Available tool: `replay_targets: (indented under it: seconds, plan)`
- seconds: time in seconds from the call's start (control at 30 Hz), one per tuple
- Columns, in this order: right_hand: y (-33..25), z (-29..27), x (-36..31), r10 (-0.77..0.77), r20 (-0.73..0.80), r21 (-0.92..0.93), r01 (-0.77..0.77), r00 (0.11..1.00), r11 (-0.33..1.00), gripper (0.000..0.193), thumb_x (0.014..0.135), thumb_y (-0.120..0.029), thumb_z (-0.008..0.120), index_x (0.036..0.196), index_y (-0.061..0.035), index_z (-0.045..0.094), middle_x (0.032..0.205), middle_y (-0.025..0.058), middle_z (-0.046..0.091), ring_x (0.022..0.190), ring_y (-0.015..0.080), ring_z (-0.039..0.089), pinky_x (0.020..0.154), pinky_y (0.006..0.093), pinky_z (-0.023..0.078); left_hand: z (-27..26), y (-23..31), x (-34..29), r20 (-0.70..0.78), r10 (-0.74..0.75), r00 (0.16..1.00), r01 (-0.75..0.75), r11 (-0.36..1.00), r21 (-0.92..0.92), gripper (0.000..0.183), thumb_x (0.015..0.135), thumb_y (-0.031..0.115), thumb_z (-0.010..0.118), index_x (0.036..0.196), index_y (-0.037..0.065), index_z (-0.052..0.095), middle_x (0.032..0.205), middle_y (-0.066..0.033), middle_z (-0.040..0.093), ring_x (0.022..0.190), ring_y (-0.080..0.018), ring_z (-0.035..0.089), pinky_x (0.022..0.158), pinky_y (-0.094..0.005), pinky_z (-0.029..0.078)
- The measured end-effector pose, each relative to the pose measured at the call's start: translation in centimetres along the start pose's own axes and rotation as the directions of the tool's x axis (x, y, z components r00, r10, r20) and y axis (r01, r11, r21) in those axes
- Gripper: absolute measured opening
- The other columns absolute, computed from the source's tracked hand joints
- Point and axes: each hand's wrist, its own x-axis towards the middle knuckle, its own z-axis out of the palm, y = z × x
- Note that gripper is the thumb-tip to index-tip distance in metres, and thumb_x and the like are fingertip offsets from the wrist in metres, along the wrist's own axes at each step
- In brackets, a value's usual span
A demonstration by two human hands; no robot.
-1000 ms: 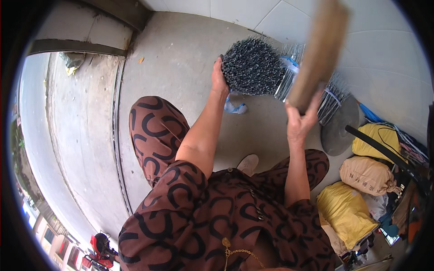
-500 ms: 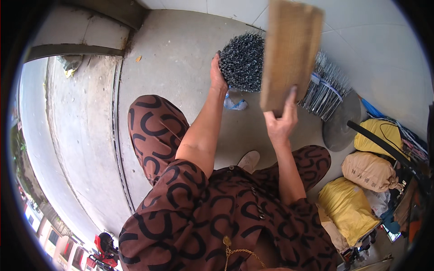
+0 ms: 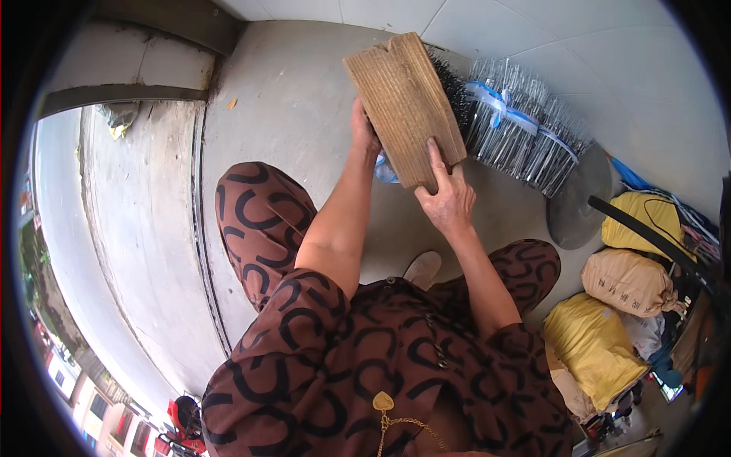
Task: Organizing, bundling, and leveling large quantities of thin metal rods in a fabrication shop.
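So the main thing here was a worn wooden board (image 3: pixel 403 107), a flat plank with a notch in its top edge, held tilted over a dark bundle of thin metal rods (image 3: pixel 454 84) standing on end on the concrete floor (image 3: pixel 297 114). The board covered most of that bundle's top, so only a sliver of the rod ends showed along the board's right edge. The right hand (image 3: pixel 449 199) was clamped on the board's lower corner, thumb laid up over the face and the other fingers wrapped behind. The left hand (image 3: pixel 364 135) reached behind the board's left edge, up against the bundle; whether it was gripping the rods or only steadying them couldn't be told, since the board hid the fingers.

Just to the right sat another batch of shiny wire rods (image 3: pixel 525 137), tied with blue-and-white bands and leaning on the floor. Looked like that batch was already bundled, while the dark one was mid-job, with the board on its ends and no tie visible on it.

Further right there was a round grey metal disc (image 3: pixel 579 206), then yellow and tan sacks (image 3: pixel 609 312) piled by the wall. The person was crouched in a brown patterned outfit (image 3: pixel 365 358).
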Motion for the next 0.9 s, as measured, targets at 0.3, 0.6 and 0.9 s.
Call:
replay_targets:
  seconds: [0.3,0.6,0.9]
  plan:
    - [1.8,-0.7,0.6,0.146,-0.43,0.219,-0.054,0.891,0.974,0.083,0.064,-0.015,0.07,0.144,-0.0221,0.047,0.088,0.0213,0.056,0.074,0.0399,0.059,0.068,0.0475,0.051,-0.9,0.2,1.3,0.039,-0.02,0.999,0.024,0.993,-0.114,0.048,0.098,0.044,0.048,0.123,0.004,0.058,0.118,-0.0124,0.066,0.105,-0.0264,0.064,0.096,-0.04,0.05]
    - [0.4,-0.6,0.1,-0.026,-0.371,0.14,0.084,0.928,0.987,0.081,0.064,-0.015,0.07,0.142,-0.0221,0.049,0.088,0.0213,0.057,0.071,0.0385,0.06,0.062,0.0483,0.051,-0.3,0.3,0.7,-0.013,0.007,1.0,-0.008,0.993,-0.116,0.047,0.095,0.044,0.051,0.123,0.007,0.057,0.115,-0.0094,0.066,0.102,-0.0242,0.064,0.093,-0.0388,0.051]
    - [-1.2,-0.9,-0.8,-0.059,-0.082,0.043,0.062,0.995,0.997,0.085,0.063,-0.017,0.071,0.143,-0.0298,0.047,0.084,0.0169,0.051,0.065,0.0378,0.061,0.056,0.0474,0.051,0.4,0.5,-0.3,0.149,0.031,0.988,-0.027,0.999,-0.03,0.052,0.095,0.048,0.048,0.125,0.006,0.056,0.113,-0.0111,0.065,0.101,-0.0238,0.064,0.091,-0.0391,0.051]
